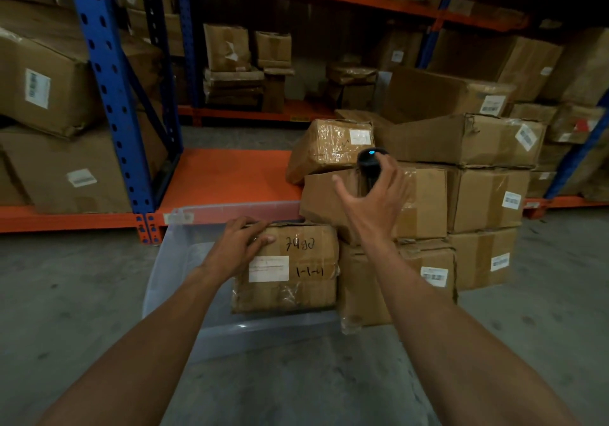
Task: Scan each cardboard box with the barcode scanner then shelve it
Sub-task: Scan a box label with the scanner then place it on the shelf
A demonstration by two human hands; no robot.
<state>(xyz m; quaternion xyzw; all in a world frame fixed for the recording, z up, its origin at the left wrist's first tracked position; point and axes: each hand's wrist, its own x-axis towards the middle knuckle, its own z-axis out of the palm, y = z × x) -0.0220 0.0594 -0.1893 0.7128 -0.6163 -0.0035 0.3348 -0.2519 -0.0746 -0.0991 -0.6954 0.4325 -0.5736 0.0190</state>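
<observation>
A taped cardboard box [296,280] with a white label and handwritten marks lies in a translucent plastic bin [171,260] on the floor. My left hand [239,244] grips the box's far left corner, fingers curled over the edge and thumb on top. A black barcode scanner [369,158] with a blue light stands upright on a stack of boxes [428,201] to the right of the bin. My right hand [372,201] is spread open just in front of the scanner, fingertips at its head and thumb held wide. The scanner's handle is partly hidden behind my palm.
An orange shelf deck [227,175] lies bare beyond the bin, between blue uprights [112,95]. Labelled boxes fill the left bay [49,89] and the far racks [237,62]. More boxes are stacked at the right [487,201]. The floor is grey concrete [66,293].
</observation>
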